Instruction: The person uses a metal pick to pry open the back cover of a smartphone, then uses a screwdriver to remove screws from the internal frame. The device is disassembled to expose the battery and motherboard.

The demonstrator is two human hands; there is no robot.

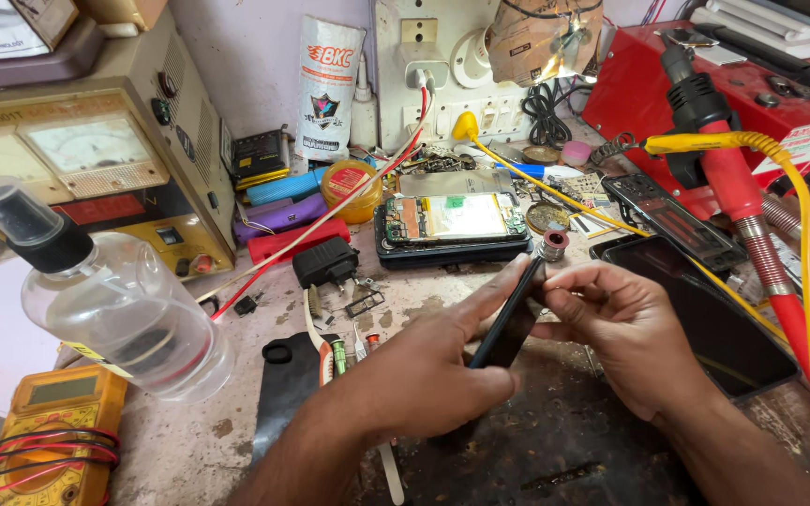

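My left hand [424, 375] and my right hand [625, 328] together hold a thin black phone [510, 319] on edge above a dark work mat [555, 440]. The left thumb and fingers pinch its lower part. My right fingertips press at its upper edge. Just behind it, an opened phone [452, 225] lies flat with its circuit board and pale battery exposed. A black phone screen [714, 319] lies face up to the right of my right hand.
A clear plastic bottle with black cap [114, 300] lies at left, beside a yellow multimeter [53, 431] and a beige power supply [86, 150]. A red hot-air tool [752, 215] and yellow cable [803, 234] cross the right side. A black charger [325, 260] and small parts litter the bench.
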